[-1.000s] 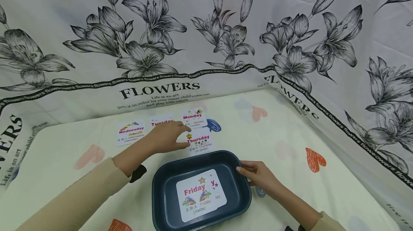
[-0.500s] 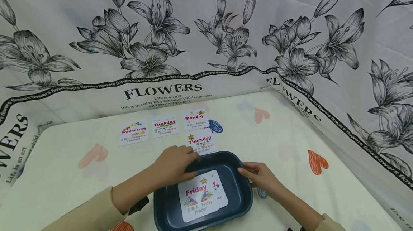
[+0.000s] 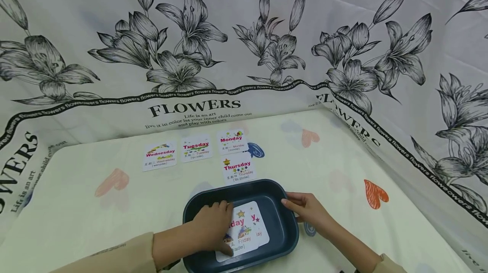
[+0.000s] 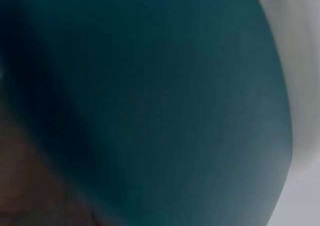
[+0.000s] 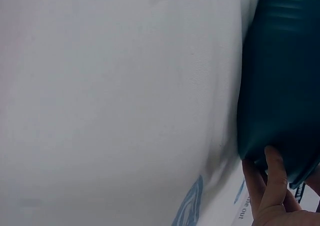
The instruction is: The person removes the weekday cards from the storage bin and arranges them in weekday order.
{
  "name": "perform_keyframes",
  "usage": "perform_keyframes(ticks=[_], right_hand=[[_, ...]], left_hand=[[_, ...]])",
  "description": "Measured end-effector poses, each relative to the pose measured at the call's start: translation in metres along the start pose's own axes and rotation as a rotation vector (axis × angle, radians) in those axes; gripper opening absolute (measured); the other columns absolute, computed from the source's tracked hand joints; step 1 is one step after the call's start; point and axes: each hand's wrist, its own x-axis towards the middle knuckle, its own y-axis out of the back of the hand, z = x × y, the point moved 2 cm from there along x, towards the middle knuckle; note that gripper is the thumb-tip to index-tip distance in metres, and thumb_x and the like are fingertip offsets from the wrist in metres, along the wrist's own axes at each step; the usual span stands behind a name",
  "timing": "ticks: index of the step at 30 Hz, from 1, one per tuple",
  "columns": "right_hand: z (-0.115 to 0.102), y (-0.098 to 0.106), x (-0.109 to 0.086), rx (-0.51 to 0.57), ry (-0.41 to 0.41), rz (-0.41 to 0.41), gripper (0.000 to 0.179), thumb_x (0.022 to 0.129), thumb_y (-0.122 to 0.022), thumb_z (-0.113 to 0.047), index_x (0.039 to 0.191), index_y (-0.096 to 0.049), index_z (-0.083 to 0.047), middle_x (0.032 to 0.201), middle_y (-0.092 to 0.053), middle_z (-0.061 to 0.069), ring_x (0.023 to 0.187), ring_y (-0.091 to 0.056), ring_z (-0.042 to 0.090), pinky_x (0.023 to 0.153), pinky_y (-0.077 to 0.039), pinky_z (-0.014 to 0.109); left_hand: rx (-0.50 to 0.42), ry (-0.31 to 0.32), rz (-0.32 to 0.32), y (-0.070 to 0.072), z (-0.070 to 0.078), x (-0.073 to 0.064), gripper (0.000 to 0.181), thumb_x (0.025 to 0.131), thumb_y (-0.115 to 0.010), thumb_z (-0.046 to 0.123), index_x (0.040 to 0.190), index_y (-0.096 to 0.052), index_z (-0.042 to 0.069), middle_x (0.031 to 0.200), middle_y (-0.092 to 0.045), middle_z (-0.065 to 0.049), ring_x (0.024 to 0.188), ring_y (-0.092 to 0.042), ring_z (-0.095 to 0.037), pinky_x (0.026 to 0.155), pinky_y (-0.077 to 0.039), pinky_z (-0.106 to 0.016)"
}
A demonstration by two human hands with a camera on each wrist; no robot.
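My left hand reaches into a dark blue plastic tray, its fingers spread over the left part of the Friday card. The thumb lies near that card's lower edge. Partly under the Friday card is another weekday card, most of its word covered. My right hand grips the tray's right rim, thumb on top; the right wrist view shows its fingers against the tray's outer wall. Dark blue-green tray wall fills most of the left wrist view, hiding the fingers' work.
Beyond the tray, a row holds the Wednesday card, Tuesday card and Monday card. The Thursday card lies below Monday, close to the tray's far rim. A flower-printed curtain stands behind the bed-like cream surface.
My left hand has come back from over the Tuesday and Thursday cards, across the far rim, down onto the Friday card in the tray. My right hand stays on the rim.
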Motion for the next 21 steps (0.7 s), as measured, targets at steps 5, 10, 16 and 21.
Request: perform_keyframes(ticks=[5,10,16,21], right_hand=[[0.0,0.0,0.0,0.002,0.009,-0.01,0.057,0.089,-0.06,-0.032,0.127,-0.048,0.009,0.12,-0.057,0.024,0.104,-0.061,0.033,0.07,-0.055,0.039],[-0.001,-0.001,-0.001,0.011,0.008,-0.019,0.057,0.089,-0.06,-0.032,0.127,-0.048,0.009,0.12,-0.057,0.023,0.105,-0.06,0.033,0.071,-0.055,0.04],[-0.002,-0.001,-0.002,0.028,0.015,-0.031,0.056,0.09,-0.059,-0.029,0.128,-0.047,0.01,0.121,-0.057,0.024,0.106,-0.06,0.034,0.071,-0.055,0.04],[-0.002,-0.001,-0.003,0.024,0.019,-0.031,0.057,0.09,-0.059,-0.03,0.128,-0.046,0.01,0.121,-0.056,0.025,0.105,-0.06,0.034,0.071,-0.055,0.04]], left_hand=[[-0.004,0.003,-0.018,-0.009,0.005,0.002,0.109,0.047,-0.076,0.069,0.127,-0.049,0.001,0.117,-0.054,-0.017,0.102,-0.055,-0.029,0.081,-0.05,-0.047],[0.024,-0.018,-0.005,-0.012,0.007,0.002,0.109,0.047,-0.076,0.069,0.128,-0.049,0.003,0.119,-0.053,-0.015,0.101,-0.053,-0.027,0.079,-0.051,-0.046],[0.021,-0.026,-0.02,-0.011,0.009,0.002,0.107,0.049,-0.077,0.066,0.131,-0.047,0.004,0.123,-0.052,-0.015,0.104,-0.053,-0.026,0.08,-0.052,-0.042],[0.009,-0.022,-0.006,-0.011,0.011,0.001,0.11,0.047,-0.078,0.066,0.132,-0.046,0.003,0.121,-0.052,-0.016,0.104,-0.053,-0.027,0.082,-0.051,-0.04]])
